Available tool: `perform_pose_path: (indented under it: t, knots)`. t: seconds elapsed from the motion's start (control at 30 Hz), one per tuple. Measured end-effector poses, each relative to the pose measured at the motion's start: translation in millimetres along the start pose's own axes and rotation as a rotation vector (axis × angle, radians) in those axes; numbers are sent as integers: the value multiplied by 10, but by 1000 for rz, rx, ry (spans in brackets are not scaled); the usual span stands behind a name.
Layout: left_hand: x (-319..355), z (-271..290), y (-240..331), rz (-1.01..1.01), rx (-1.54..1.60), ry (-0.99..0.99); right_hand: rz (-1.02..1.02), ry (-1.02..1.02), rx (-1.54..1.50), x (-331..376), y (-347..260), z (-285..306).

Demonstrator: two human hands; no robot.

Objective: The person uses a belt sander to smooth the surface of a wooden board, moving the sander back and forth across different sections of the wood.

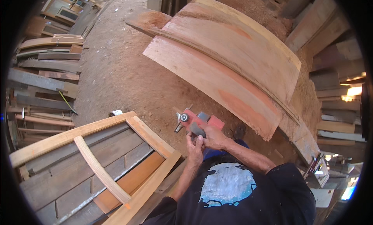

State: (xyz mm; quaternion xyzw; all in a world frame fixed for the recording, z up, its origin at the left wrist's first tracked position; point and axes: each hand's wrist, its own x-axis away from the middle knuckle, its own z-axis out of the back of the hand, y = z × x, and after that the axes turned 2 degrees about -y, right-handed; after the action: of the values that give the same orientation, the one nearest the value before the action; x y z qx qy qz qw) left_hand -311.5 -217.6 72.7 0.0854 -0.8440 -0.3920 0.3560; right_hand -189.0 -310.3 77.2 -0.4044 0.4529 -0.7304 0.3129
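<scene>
A carpentry workshop, with sawdust for a floor.

All around me is timber: broad reddish planks [229, 65] lean across a heap of sawdust [116, 77], offcuts and boards are stacked along the left wall [42, 69], and more lumber is piled at the right [338, 81]. A pale wooden frame with a curved rail [101, 166] lies at my lower left, and I'm holding a red power tool [196, 122].

no packages, labels, signs or screens are visible.
</scene>
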Motion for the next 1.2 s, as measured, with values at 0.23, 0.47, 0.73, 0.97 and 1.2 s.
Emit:
perform_pose_path:
  t: [0.23, 0.47, 0.73, 0.97, 1.2]
  knots:
    - [-57, 96, 664, -250, -660, 291, -18, -45, -402, -258, -517, 395]
    - [-964, 227, 203, -357, -702, 403, -127, -40, -270, -977, -706, 733]
    - [-2002, 45, 833, -408, -827, 460, -48, 55, -271, -2191, -491, 841]
    - [-2829, 137, 1181, -416, -710, 549, -159, -4, -117, -3098, -895, 1098]
    - [-3502, 391, 1841, -449, -372, 400, 61, 10, -116, -4010, -971, 1015]
